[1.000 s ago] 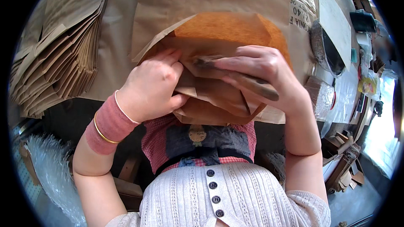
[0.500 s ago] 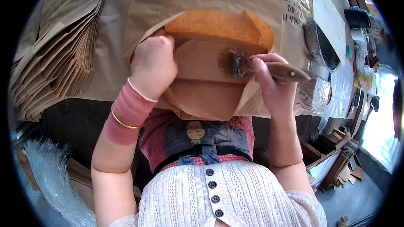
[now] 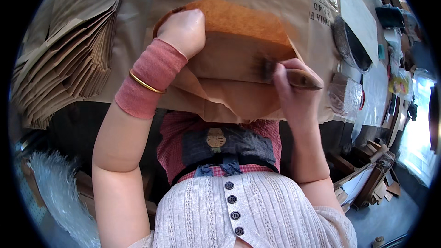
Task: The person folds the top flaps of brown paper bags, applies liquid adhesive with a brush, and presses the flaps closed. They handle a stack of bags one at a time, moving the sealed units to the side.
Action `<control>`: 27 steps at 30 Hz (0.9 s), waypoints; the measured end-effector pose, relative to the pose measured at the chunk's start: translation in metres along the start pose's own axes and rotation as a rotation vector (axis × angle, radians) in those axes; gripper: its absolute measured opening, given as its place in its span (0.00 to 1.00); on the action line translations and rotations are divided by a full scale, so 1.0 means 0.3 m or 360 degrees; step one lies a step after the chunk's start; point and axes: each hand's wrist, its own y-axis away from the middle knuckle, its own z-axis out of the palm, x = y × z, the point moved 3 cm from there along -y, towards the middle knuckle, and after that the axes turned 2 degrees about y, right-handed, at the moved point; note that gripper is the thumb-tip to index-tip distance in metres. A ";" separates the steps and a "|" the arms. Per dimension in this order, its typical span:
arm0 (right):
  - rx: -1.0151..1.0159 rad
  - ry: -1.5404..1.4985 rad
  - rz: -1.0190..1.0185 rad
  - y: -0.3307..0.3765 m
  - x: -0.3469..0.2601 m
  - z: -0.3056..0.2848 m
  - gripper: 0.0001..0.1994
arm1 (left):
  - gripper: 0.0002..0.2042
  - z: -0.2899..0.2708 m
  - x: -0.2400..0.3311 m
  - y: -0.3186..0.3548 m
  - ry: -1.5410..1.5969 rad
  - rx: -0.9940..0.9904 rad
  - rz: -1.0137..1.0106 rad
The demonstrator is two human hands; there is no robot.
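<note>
A large brown paper bag lies on the work surface with its end spread apart, its inside showing orange-brown. At the left side of that opening my left hand is closed in a fist, gripping the bag's paper; its fingertips are hidden. My right hand holds a brush by its wooden handle, near the right side of the opening. The dark bristles point left over the inner paper and are blurred by motion. Whether they touch the paper I cannot tell.
A thick stack of folded paper bags stands at the left. To the right are a dark oval bowl, a plastic-wrapped bundle and a pale board. Clear plastic strands hang at the lower left.
My left hand has moved up and slightly right, with the bag's upper edge pushed farther away. The brush has shifted right and its handle has tilted, looking shorter.
</note>
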 end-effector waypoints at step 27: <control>-0.0637 -0.3284 0.0171 -0.158 0.245 0.281 0.23 | 0.30 0.148 -0.078 0.199 -0.0191 0.0602 0.0094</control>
